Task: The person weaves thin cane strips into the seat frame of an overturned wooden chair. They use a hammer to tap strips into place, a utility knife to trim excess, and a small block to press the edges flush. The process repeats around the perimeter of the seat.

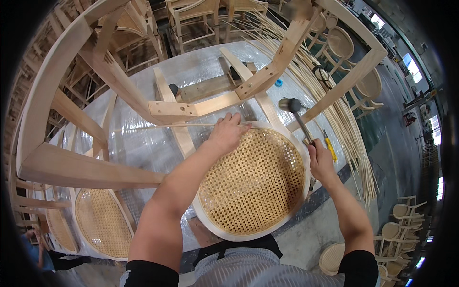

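Observation:
A round woven cane panel in a pale wooden frame (253,182) lies in front of me, part of a wooden chair frame (167,111) resting on its side. At the panel's far rim my left hand (225,134) presses a thin pale cane strip (186,125) with closed fingers; the strip's loose end runs out to the left. My right hand (320,160) is wrapped round the handle of a mallet with a dark round head (290,105). The mallet head is raised beside the panel's upper right, apart from it.
Plastic film (138,138) covers the table. A long bundle of cane strips (344,124) runs along its right side, with black-handled scissors (321,74) and a yellow-handled tool (330,147) nearby. Another cane chair (103,220) stands at left, where a person (40,251) works.

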Demonstrator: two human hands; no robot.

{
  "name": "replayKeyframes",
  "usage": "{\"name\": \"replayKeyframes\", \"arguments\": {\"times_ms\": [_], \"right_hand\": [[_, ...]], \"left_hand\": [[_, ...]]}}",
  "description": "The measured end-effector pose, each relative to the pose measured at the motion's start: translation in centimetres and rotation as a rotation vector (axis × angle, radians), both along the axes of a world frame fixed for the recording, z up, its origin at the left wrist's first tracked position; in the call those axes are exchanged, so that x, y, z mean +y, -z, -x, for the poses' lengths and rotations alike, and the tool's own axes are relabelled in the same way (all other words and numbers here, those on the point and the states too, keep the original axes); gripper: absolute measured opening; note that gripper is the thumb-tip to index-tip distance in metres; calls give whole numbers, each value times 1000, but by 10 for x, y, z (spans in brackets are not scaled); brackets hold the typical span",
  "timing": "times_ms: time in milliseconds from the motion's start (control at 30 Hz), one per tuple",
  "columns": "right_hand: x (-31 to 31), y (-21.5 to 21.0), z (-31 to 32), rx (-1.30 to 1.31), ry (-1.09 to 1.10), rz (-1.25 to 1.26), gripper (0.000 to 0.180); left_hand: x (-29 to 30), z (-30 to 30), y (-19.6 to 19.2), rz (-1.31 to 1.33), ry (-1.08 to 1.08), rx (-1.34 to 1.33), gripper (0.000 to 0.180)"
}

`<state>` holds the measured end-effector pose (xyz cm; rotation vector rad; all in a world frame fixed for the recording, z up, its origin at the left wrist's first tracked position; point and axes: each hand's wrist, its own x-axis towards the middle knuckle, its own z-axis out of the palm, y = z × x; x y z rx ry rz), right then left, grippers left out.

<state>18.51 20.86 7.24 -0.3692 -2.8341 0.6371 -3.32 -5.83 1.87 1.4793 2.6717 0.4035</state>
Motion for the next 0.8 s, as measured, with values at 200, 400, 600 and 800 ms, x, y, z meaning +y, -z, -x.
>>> {"name": "replayKeyframes", "arguments": {"times_ms": [200,400,600,800], "right_hand": [[24,15,-29,-365,43,-207,31],[26,28,-26,-333,24,-154,32],[39,43,-29,-320,-19,-63,31],[58,50,-27,-322,-123,20,29]], "left_hand": [[13,4,-5,4,28,-54,59],[-2,16,4,8,-49,-114,56],[-25,10,5,-264,-286,-147,25],[-7,-19,2,-325,-516,-37,9]]}}
